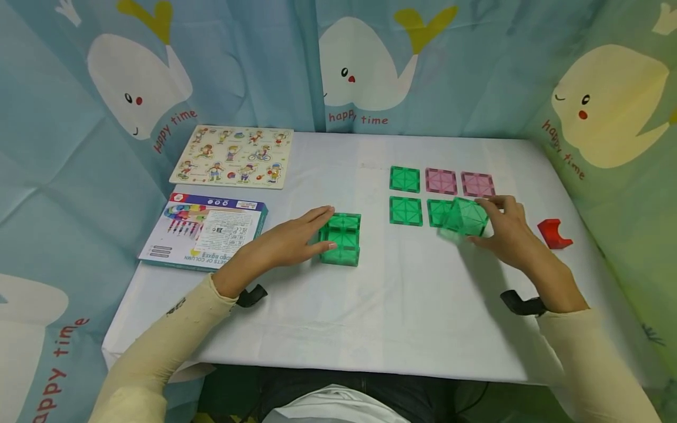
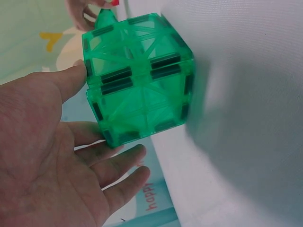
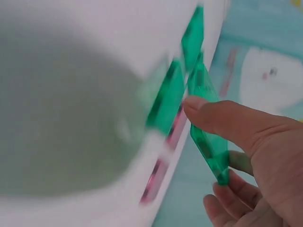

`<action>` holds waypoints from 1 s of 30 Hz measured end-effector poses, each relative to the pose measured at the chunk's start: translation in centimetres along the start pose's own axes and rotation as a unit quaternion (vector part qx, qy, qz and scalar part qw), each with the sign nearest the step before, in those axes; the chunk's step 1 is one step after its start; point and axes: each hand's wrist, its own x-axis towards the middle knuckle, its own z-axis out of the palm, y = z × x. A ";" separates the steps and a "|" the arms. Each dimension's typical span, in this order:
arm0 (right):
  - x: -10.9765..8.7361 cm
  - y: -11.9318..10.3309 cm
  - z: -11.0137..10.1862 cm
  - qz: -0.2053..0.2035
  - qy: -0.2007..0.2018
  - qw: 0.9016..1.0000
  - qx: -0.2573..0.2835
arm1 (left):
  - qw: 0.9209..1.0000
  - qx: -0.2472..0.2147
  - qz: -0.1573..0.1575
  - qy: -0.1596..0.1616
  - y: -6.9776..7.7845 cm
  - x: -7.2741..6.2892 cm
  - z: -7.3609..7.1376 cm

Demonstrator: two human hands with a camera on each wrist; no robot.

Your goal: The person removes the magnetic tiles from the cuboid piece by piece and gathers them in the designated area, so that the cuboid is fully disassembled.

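Observation:
A see-through green box of magnetic tiles (image 1: 341, 239) stands on the white table. Beside its left side lies my left hand (image 1: 285, 241), thumb and fingers extended. In the left wrist view, the thumb touches one edge of the box (image 2: 142, 80) and fingertips meet a lower corner. Further right, my right hand (image 1: 510, 235) pinches a green magnetic tile (image 1: 468, 217), held tilted above the table. The right wrist view shows the thumb on this tile's (image 3: 208, 127) near face, with fingers behind it. Partly under it lies another green tile (image 1: 438, 211).
Two more green tiles, one at the back (image 1: 405, 179) and one in front (image 1: 405, 211), lie near two pink tiles (image 1: 441, 181). A red curved block (image 1: 554, 234) sits at right. On the left are a picture board (image 1: 233, 155) and a flat box (image 1: 203, 232). Whale-print curtains surround the table.

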 end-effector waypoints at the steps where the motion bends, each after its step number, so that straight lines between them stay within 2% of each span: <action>1: 0.1 0.9 -0.4 0.008 -0.004 1.000 0.002 | 1.000 0.000 -0.001 0.000 0.0 0.0 0.0; 7: 0.9 5.3 -2.0 0.036 -0.069 0.997 0.017 | 1.000 -0.006 0.000 0.000 -0.1 -0.1 0.0; 14: 1.9 8.3 -2.2 0.046 -0.128 0.991 0.014 | 1.000 -0.007 0.004 0.000 -0.2 0.0 0.1; 22: 2.8 8.7 -2.2 0.038 -0.174 0.984 -0.004 | 1.000 -0.005 0.004 -0.001 -0.2 0.0 0.1; 30: 3.3 7.8 -1.8 0.002 -0.164 0.986 -0.027 | 1.000 -0.005 0.000 -0.002 -0.2 0.1 0.1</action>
